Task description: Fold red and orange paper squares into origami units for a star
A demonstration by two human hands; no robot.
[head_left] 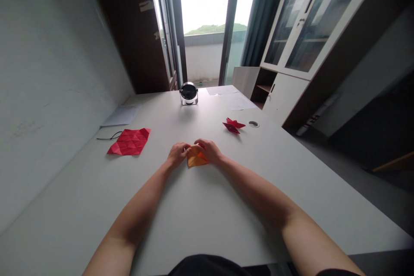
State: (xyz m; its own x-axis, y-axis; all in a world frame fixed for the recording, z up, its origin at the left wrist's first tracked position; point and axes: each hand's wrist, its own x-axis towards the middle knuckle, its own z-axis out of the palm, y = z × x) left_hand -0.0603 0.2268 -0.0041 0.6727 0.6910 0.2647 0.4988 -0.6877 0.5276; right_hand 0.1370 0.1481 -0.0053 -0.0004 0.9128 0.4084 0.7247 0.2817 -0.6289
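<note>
A folded orange paper (196, 158) lies on the white table (200, 207) in front of me. My left hand (177, 154) rests at its left edge, fingers curled and pinching the paper's upper corner. On the right side, my right hand (209, 150) presses down with bent fingers closed over the top of the paper. Both hands meet at the far edge of the sheet.
A creased red paper sheet (129, 141) lies flat to the left, with a black cord (108, 138) beside it. A folded red paper shape (233, 125) sits to the right near a cable hole (253, 124). A small round fan (188, 93) and white sheets (121, 116) stand farther back.
</note>
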